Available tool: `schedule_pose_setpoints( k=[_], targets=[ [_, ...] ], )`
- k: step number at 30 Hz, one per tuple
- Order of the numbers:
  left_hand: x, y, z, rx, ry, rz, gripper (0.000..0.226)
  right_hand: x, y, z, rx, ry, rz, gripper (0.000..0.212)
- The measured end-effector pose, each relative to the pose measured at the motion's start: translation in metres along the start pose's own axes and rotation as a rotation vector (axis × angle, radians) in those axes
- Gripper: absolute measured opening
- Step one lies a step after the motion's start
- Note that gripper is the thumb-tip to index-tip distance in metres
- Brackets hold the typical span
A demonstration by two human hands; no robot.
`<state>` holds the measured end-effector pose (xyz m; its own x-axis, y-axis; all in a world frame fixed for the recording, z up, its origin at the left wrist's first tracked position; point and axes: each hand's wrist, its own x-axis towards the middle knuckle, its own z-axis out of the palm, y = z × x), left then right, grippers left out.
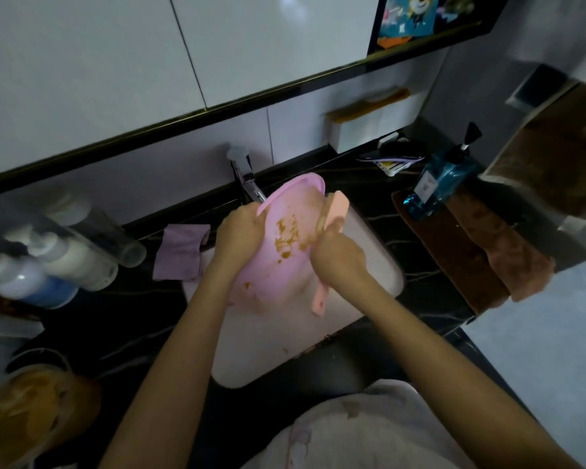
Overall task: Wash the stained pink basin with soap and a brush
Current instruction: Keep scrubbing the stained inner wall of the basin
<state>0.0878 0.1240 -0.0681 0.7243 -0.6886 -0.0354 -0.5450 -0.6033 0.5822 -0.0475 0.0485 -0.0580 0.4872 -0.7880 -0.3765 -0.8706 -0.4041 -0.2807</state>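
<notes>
**Over the sink, scrubbing under way, brown stains not yet shifted**

At the far left of the dark counter [115, 316] stands a blurred cluster of pump bottles [65, 265], untouched, and just right of them a purple cloth [180, 252] hangs over the corner of the white sink [285, 350]. Next comes the left hand [239, 231], fingers curled over the near-left rim of the pink basin [285, 275], holding it tilted above the sink with its upper edge just under the faucet [247, 179] (whether water is running cannot be told from this view).

Inside the basin, brown smears [288, 231] cover the middle and a smaller spot sits lower left, so the dirt is plainly not off. No foam or suds show on the pink plastic.

To the right, the right hand [339, 255] is clenched round the handle of a peach-coloured brush [337, 209], its head laid against the basin's right inner wall near the rim, its handle end poking out below the fist.

Further right, a blue pump bottle [437, 184], likely the soap, stands on a brown towel [471, 252].

By my reading the job is in its early middle: basin and brush are in hand, but the scrubbing of the main stain, soaping (if not yet done) and rinsing are all left.
</notes>
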Motion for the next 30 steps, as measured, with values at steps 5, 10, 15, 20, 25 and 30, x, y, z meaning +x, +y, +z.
schedule_pose_setpoints(
  k=[5, 10, 15, 20, 25, 30],
  targets=[
    [-0.001, -0.003, 0.000, -0.003, 0.018, 0.019, 0.032, -0.070, 0.004, 0.038, 0.071, -0.023, -0.210, 0.071],
    [0.001, -0.005, 0.000, -0.008, 0.019, 0.026, 0.032, -0.004, -0.012, 0.017, 0.091, 0.076, -0.062, 0.069],
    [-0.003, -0.009, 0.002, -0.002, 0.016, 0.041, 0.031, -0.050, -0.007, 0.032, -0.047, 0.074, -0.171, 0.072],
    [0.003, -0.015, -0.002, -0.011, 0.029, 0.043, 0.034, -0.005, 0.002, 0.023, 0.015, 0.095, -0.086, 0.065],
    [0.002, -0.016, 0.000, 0.013, 0.027, 0.032, 0.035, -0.044, 0.000, 0.032, 0.110, 0.038, -0.103, 0.066],
    [0.001, -0.015, 0.000, 0.010, 0.045, 0.059, 0.033, -0.022, -0.011, 0.040, 0.007, 0.102, -0.101, 0.069]
  ],
)
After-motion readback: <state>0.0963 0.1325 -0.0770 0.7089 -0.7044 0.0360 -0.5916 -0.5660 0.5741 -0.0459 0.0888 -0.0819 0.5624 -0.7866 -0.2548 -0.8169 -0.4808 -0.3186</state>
